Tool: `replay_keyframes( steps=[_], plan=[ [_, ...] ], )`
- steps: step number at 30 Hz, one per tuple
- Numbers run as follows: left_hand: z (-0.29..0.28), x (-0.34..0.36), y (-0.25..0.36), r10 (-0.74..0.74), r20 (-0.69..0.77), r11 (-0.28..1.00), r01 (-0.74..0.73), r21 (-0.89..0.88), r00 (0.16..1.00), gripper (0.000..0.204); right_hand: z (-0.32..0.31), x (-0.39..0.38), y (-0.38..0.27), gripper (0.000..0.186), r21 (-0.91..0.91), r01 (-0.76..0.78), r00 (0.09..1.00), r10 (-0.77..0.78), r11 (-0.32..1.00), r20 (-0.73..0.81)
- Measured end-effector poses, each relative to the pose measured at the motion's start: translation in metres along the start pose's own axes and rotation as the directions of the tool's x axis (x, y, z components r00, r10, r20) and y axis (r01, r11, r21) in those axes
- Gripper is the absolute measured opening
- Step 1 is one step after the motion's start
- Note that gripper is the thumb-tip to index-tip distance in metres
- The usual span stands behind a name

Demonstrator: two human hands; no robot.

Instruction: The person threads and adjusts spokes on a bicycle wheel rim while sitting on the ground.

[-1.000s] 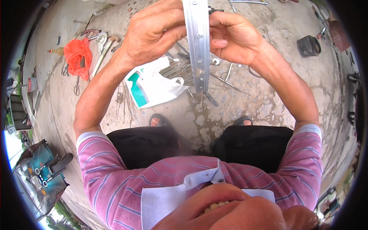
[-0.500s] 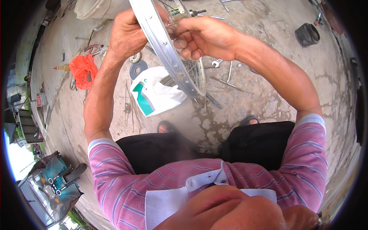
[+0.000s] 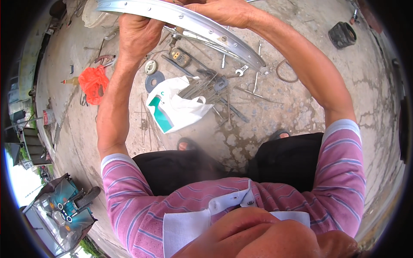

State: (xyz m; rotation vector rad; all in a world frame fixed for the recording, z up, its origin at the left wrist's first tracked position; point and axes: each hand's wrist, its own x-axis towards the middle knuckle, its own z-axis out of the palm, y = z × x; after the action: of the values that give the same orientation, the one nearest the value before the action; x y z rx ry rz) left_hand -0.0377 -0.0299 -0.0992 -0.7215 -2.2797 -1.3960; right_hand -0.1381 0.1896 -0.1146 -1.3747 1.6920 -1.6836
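A silver spoked wheel rim (image 3: 178,16) is held tilted near the top of the view, its lower end slanting down to the right. Thin spokes (image 3: 204,43) run beneath it. My left hand (image 3: 140,36) is closed on the wheel at its left part, the fingertips hidden behind the rim. My right hand (image 3: 223,12) is at the rim's far side, its fingers mostly out of sight behind the metal. Below the wheel, a bundle of loose spokes (image 3: 195,91) sticks out of a white plastic bag (image 3: 183,114) on the ground.
On the concrete lie a wrench (image 3: 241,71), a yellow-and-black tool (image 3: 180,57), a dark disc (image 3: 154,82) and metal rods. An orange-red bag (image 3: 93,84) is left of my left forearm. At the far right stands a black container (image 3: 343,35); a three-wheeled vehicle (image 3: 64,210) is lower left.
The rim has swung from steep to nearly level, its lower end moving up and right. My right hand has moved up, its fingers now behind the rim. The spoke bundle is uncovered.
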Motion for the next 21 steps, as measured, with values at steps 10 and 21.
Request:
replay_keyframes(
  steps=[10,21],
  plan=[
    [-0.026,0.040,0.030,-0.080,0.239,0.988,0.108,-0.109,0.968,0.027,0.020,0.002,-0.006,0.017,-0.402,0.303,0.898,-0.400,0.864,-0.184],
    [-0.003,0.027,0.078,-0.126,0.374,0.983,0.167,-0.078,0.919,0.042,-0.046,0.007,0.055,0.020,0.029,-0.005,0.801,0.022,1.000,-0.598]
  ],
)
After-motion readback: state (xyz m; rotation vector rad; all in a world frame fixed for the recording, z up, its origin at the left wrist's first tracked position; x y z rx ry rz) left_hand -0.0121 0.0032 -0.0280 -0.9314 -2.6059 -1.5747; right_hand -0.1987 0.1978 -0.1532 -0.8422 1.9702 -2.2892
